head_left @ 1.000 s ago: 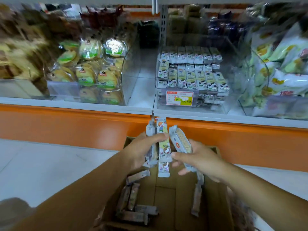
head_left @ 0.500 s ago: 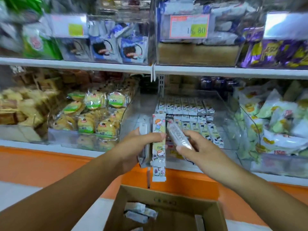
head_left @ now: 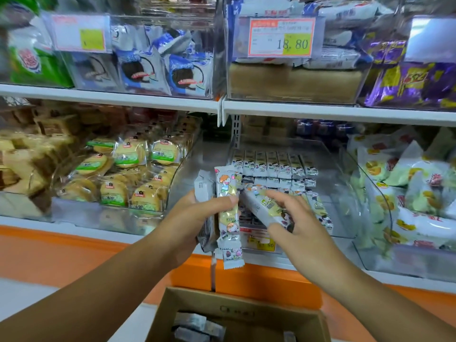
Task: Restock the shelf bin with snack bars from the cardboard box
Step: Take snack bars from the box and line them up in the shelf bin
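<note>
Our left hand [head_left: 190, 218] clasps several snack bars [head_left: 228, 213], our right hand [head_left: 303, 225] pinches one before the part-filled shelf bin [head_left: 341, 213]; more lie in the cardboard box [head_left: 234, 311].

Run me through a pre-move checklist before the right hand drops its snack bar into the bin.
1. Right hand grips one snack bar: ok.
2. Left hand holds the spare bars securely: ok.
3. Shelf bin is open at the top: ok.
4. Held bar lines up with the stacked rows: not ok, it lies slanted.
5. Free space in the bin's front row: cannot tell, the hands hide it.
6. Cardboard box has more bars inside: ok.
</note>
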